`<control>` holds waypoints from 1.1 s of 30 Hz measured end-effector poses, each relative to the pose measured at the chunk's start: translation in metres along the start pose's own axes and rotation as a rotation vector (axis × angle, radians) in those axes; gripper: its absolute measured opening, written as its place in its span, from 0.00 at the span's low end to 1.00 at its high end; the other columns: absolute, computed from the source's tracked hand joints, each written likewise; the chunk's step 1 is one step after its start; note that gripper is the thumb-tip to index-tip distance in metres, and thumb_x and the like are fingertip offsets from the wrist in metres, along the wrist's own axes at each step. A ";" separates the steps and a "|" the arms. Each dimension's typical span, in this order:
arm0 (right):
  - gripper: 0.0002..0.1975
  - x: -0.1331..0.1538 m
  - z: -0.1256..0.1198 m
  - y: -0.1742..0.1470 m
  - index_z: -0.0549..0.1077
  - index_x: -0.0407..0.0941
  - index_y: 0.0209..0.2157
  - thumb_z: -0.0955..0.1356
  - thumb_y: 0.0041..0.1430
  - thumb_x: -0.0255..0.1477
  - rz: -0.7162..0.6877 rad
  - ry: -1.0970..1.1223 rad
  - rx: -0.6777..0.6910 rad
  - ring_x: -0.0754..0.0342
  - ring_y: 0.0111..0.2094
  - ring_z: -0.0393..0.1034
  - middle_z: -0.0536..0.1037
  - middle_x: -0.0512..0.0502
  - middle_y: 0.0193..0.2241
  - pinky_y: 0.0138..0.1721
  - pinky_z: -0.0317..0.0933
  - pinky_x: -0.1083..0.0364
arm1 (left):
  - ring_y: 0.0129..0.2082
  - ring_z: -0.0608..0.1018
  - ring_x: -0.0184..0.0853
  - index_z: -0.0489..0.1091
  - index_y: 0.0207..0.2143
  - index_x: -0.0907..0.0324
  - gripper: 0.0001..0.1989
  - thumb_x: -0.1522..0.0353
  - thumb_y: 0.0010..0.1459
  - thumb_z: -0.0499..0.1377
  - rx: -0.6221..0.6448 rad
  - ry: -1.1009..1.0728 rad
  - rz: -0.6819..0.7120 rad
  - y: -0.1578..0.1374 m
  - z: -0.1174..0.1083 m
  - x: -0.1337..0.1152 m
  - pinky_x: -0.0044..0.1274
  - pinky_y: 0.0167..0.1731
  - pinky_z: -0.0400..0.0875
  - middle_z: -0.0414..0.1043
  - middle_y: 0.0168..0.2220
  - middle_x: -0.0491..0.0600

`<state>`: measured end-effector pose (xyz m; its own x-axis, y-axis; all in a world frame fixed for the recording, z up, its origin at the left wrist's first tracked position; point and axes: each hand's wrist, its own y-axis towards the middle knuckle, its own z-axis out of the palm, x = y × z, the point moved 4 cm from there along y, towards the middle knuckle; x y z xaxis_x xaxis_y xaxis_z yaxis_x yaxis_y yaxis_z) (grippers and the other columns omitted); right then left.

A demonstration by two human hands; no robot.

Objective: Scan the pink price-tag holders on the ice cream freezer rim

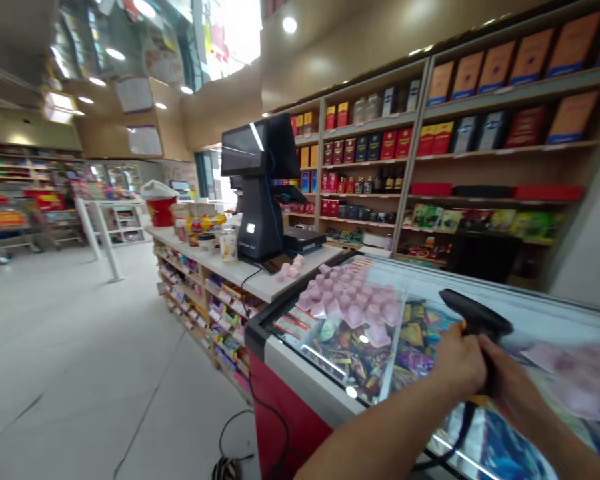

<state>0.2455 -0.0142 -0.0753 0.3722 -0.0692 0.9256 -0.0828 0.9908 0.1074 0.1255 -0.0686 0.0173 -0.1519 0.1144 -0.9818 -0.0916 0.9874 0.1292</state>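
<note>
A black handheld barcode scanner (476,313) is raised over the glass lid of a chest freezer (305,350), its cord hanging below the handle. My left hand (457,360) is closed around the handle from the left. From the other side my right hand (511,377) also grips it; its far fingers are partly hidden. Many small pink cup-shaped pieces (350,293) lie on the glass to the left of my hands. More pink pieces (580,373) are blurred at the right. Bright wrapped packs (353,360) show through the glass.
On the adjoining white counter stand a black checkout terminal (260,193), a cup (229,245), snack packs (205,227) and a red bucket (161,205). Shelves of boxed goods (365,147) line the back. A black cable (275,413) hangs down the freezer's red side to the floor.
</note>
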 end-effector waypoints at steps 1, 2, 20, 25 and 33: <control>0.19 0.011 0.018 0.001 0.68 0.47 0.41 0.66 0.43 0.34 0.061 0.008 0.010 0.51 0.34 0.71 0.76 0.48 0.33 0.35 0.67 0.55 | 0.39 0.70 0.37 0.64 0.44 0.63 0.21 0.71 0.49 0.42 0.037 0.066 0.089 -0.001 0.003 -0.003 0.26 0.40 0.62 0.69 0.39 0.53; 0.18 0.023 0.032 0.000 0.68 0.46 0.40 0.65 0.44 0.34 0.101 0.032 -0.033 0.51 0.32 0.71 0.76 0.48 0.31 0.33 0.67 0.55 | 0.39 0.70 0.35 0.64 0.44 0.62 0.20 0.72 0.49 0.44 0.080 0.098 0.139 -0.002 0.003 -0.003 0.24 0.40 0.62 0.69 0.39 0.52; 0.16 0.068 0.072 -0.049 0.67 0.40 0.21 0.63 0.47 0.40 0.112 -0.134 0.088 0.62 0.12 0.59 0.69 0.51 0.13 0.14 0.56 0.61 | 0.21 0.69 0.28 0.62 0.26 0.62 0.15 0.58 0.53 0.48 -0.133 -0.038 -0.080 0.070 -0.119 0.062 0.20 0.24 0.63 0.64 0.19 0.45; 0.15 0.062 0.073 -0.054 0.66 0.41 0.22 0.63 0.46 0.40 0.179 -0.130 0.126 0.62 0.12 0.59 0.69 0.51 0.14 0.13 0.56 0.61 | 0.18 0.67 0.22 0.62 0.25 0.63 0.16 0.59 0.54 0.48 -0.089 -0.372 -0.133 0.088 -0.119 0.056 0.16 0.21 0.63 0.64 0.19 0.44; 0.14 0.049 0.066 -0.058 0.67 0.42 0.21 0.66 0.43 0.39 0.352 -0.151 0.044 0.60 0.11 0.61 0.68 0.50 0.12 0.11 0.57 0.61 | 0.29 0.71 0.28 0.63 0.40 0.63 0.14 0.63 0.55 0.50 -0.162 -0.437 -0.186 0.097 -0.097 0.067 0.24 0.28 0.68 0.67 0.35 0.48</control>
<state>0.2076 -0.0824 -0.0122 0.1740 0.2551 0.9511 -0.2219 0.9512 -0.2145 0.0106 0.0244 -0.0223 0.3049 0.0071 -0.9524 -0.2352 0.9696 -0.0681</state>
